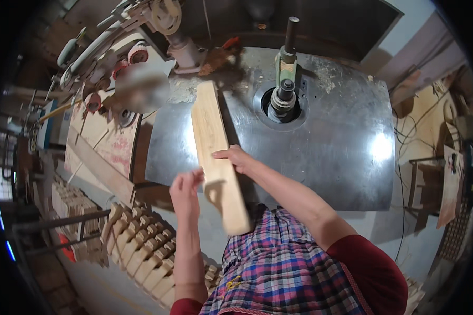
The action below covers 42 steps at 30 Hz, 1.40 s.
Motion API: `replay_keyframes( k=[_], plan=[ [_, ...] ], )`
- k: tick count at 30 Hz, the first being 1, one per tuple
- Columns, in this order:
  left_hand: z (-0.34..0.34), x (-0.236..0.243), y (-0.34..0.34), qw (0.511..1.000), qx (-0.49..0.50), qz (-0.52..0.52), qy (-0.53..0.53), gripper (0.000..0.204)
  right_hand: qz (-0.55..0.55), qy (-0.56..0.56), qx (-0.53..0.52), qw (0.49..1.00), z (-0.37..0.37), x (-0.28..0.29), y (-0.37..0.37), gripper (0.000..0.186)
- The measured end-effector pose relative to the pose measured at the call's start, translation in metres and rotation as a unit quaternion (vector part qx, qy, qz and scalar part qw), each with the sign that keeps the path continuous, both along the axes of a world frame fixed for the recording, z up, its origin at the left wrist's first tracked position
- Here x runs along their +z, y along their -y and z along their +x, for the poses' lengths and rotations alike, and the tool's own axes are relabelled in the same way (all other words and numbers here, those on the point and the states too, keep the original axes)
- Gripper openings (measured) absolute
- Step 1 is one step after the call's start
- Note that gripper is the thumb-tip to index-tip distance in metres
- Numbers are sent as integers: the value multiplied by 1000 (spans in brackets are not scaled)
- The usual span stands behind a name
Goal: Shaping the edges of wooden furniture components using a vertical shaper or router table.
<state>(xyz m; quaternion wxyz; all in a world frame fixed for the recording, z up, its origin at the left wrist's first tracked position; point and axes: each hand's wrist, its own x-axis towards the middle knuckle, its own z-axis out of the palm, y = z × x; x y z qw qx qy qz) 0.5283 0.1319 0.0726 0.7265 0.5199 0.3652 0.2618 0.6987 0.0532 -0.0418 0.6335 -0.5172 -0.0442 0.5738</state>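
Note:
A long pale wooden workpiece [211, 126] with a shaped, stepped left edge slants across the front of a metal machine table [331, 157], its near end overhanging towards my plaid apron. My right hand [237, 158] grips its right edge, thumb on the top face and the other fingers mostly hidden. Beside the left edge, my left hand [185, 188] has its fingers curled in; whether it touches the wood or pinches something small cannot be made out. To the right, an upright machine spindle [283, 100] rises from a round opening in the table, apart from the wood.
Several shaped wooden pieces [147, 252] stand in rows at lower left, near a metal frame [63, 220]. A jointed machine arm with wheels [136, 55] reaches over the table's left side. Cables [402, 210] hang at right beside a wooden stand [423, 184].

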Motion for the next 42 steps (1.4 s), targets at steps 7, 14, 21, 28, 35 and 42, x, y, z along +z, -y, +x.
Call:
replay_keyframes(
  k=[7, 14, 21, 28, 35, 42],
  plan=[
    [53, -96, 33, 990, 73, -91, -79, 31, -10, 61, 132, 989, 65, -6, 117, 35],
    [128, -140, 179, 902, -56, -426, -42, 53, -204, 235, 255, 915, 136, 23, 294, 45],
    [186, -145, 266, 904, -90, -419, -8, 51, -225, 736, 206, 604, 116, 32, 435, 100],
    [218, -130, 279, 922, -83, -378, -28, 52, -241, 749, 146, 600, 131, 11, 442, 102],
    [234, -137, 264, 936, -91, -333, -74, 53, -221, 751, 160, 601, 154, 3, 420, 101],
    [235, -165, 235, 940, -117, -308, -84, 53, -220, 747, 162, 606, 160, 8, 393, 99]
  ],
)
